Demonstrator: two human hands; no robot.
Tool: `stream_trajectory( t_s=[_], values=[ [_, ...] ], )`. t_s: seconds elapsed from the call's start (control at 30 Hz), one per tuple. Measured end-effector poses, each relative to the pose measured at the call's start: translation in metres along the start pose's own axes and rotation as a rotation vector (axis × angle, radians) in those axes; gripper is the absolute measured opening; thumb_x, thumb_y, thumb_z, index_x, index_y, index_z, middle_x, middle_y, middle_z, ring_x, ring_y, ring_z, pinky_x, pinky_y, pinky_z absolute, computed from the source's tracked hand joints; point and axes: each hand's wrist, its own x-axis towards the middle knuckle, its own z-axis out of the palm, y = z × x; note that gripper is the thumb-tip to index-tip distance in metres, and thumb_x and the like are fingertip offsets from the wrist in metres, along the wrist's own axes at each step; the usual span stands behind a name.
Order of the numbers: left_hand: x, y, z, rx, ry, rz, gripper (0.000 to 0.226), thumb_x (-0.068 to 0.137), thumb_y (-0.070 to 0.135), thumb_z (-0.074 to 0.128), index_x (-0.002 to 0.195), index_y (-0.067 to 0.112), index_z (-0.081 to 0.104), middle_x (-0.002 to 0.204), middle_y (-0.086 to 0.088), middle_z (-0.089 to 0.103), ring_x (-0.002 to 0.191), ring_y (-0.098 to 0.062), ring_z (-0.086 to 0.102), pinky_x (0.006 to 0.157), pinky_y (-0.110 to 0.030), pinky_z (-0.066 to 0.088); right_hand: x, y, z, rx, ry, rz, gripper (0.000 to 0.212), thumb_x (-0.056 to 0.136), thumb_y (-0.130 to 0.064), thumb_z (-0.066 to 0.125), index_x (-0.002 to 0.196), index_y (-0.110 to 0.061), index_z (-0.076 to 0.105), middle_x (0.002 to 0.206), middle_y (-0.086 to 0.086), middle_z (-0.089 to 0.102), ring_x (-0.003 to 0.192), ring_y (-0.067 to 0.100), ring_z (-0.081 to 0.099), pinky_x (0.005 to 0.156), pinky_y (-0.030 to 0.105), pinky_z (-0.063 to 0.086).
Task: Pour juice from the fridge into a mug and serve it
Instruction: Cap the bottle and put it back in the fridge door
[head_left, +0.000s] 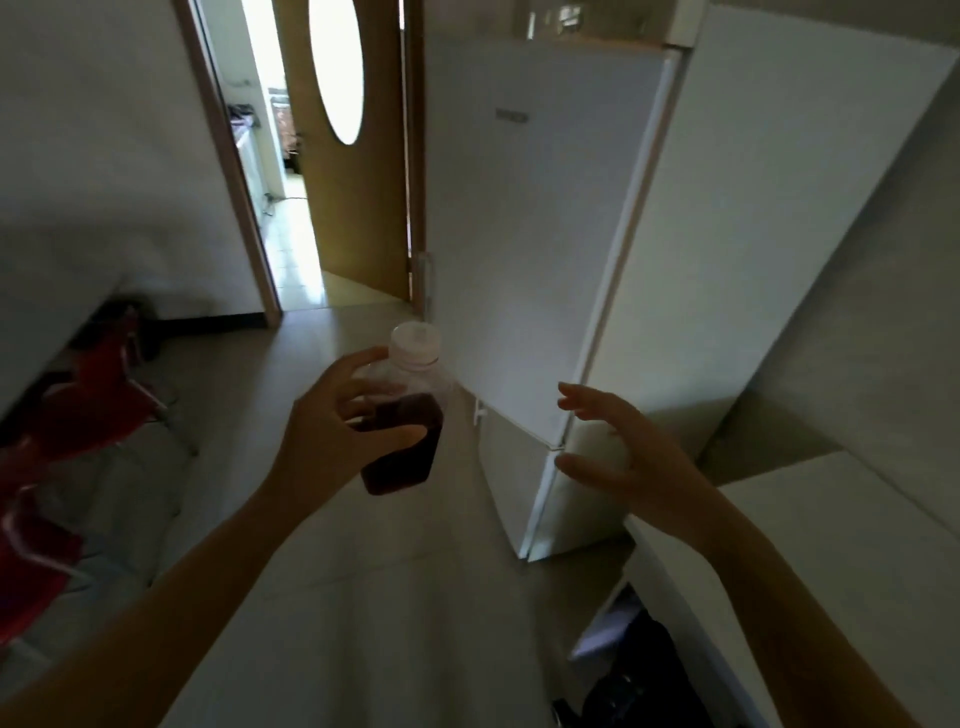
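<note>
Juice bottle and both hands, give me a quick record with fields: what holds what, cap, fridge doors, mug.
bottle: clear plastic bottle, dark juice, partly full
cap: white cap, on
left hand: left hand grips the bottle round its middle
right hand: right hand holds nothing, fingers spread, apart from the bottle
fridge: white fridge, both doors closed
mug: none in view
pouring: not yet begun

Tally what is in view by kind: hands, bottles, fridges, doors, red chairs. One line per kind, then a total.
Hands: 2, the left hand gripping the juice bottle, the right hand open and empty
Bottles: 1, the juice bottle, capped
Fridges: 1, the white fridge, shut
Doors: 1, the wooden door, open
Red chairs: at least 2, blurred
Total: at least 7
</note>
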Motion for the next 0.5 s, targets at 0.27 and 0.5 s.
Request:
stream_trajectory(
  t_s=[0.27, 0.5],
  values=[
    [0.061, -0.055, -0.152, 0.121, 0.138, -0.01, 0.073, 0.054, 0.025, 0.084, 0.111, 0.053, 0.049, 0.105, 0.017, 0.065, 0.096, 0.002, 0.066, 0.084, -0.025, 0.056, 0.159, -0.071, 0.121, -0.052, -0.064, -0.206, 0.068, 0.08, -0.043, 0.064, 0.139, -0.035, 0.032, 0.136, -0.014, 0.043, 0.119, -0.004, 0.039, 0.097, 0.015, 0.032],
    [0.162, -0.122, -0.213, 0.119, 0.104, -0.021, 0.069, 0.065, 0.0, 0.081, 0.116, 0.031, 0.048, 0.104, 0.009, 0.062, 0.09, 0.013, 0.064, 0.087, -0.018, 0.053, 0.282, -0.074, 0.17, -0.322, -0.07, -0.264, 0.066, 0.083, -0.043, 0.062, 0.14, -0.029, 0.033, 0.142, -0.003, 0.043, 0.123, 0.013, 0.044, 0.096, 0.024, 0.033]
  ],
)
